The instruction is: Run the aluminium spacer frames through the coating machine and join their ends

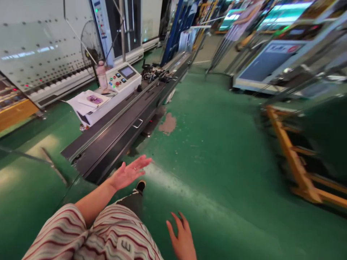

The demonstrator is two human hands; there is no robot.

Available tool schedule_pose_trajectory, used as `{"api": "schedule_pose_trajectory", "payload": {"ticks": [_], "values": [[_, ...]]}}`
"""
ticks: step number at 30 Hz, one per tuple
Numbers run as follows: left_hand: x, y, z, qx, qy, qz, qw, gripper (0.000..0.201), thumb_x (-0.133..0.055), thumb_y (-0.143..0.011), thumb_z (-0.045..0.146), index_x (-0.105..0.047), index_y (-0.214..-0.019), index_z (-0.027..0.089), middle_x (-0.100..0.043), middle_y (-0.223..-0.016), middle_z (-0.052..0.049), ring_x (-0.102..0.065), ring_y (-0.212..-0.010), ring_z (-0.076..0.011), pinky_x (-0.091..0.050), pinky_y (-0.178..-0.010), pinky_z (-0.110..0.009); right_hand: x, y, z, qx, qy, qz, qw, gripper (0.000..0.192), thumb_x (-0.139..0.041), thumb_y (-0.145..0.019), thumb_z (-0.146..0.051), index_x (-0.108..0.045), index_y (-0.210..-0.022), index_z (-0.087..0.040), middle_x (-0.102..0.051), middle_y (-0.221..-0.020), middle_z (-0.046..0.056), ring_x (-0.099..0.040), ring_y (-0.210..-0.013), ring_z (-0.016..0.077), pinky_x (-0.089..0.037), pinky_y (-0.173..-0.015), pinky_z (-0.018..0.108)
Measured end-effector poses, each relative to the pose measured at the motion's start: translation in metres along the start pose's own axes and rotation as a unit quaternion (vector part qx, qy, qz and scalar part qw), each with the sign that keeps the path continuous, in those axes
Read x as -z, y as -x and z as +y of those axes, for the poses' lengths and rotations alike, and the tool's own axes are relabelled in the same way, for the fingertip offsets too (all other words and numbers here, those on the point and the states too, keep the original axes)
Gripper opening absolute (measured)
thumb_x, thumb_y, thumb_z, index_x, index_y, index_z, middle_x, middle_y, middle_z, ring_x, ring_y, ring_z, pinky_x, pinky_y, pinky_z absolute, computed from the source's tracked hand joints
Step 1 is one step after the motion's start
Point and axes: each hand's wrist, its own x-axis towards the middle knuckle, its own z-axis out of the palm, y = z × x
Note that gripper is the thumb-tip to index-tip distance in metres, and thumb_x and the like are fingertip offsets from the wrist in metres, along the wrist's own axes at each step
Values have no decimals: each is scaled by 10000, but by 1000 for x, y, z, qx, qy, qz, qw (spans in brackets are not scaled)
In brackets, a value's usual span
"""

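My left hand [131, 174] is stretched out over the green floor, fingers apart, palm partly turned up, a ring on one finger. It holds nothing and is nearest to the near end of a long dark machine bed [108, 151]. At the lower middle, my right hand [181, 234] hangs over the floor with its fingers spread and nothing in them. Beyond my left hand, a white control box [123, 77] with a small screen and coloured buttons stands beside the bed. A pink bottle [102, 76] and some papers [88, 102] rest on it.
Green floor [211, 144] runs ahead and to the right. A yellow frame [295, 159] stands at the right, near a blurred grey-blue machine [271, 61]. Another person [244, 21] is at the back right. A fan [90, 45] stands by the large panel at the left.
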Motion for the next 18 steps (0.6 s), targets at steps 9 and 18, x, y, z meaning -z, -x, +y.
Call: {"api": "schedule_pose_trajectory", "payload": {"ticks": [9, 18], "values": [[60, -325, 2, 16, -94, 95, 991, 630, -672, -848, 543, -563, -1403, 265, -540, -1450, -125, -396, -1411, -290, -276, -1147, -437, 120, -277, 55, -21, 57, 4, 998, 644, -366, -931, -620, -657, -1219, -123, -483, -1431, 220, -525, -1296, 360, -459, -1071, 529], [106, -597, -91, 149, -171, 280, 933, 504, -679, -824, 473, -649, -1233, 179, -683, -1206, -125, -630, -996, -186, -424, -845, -298, 227, -528, 226, -26, 145, -33, 989, 638, -366, -885, -547, -682, -1186, -83, -564, -1344, 247, -601, -1195, 378, -484, -1016, 515]]}}
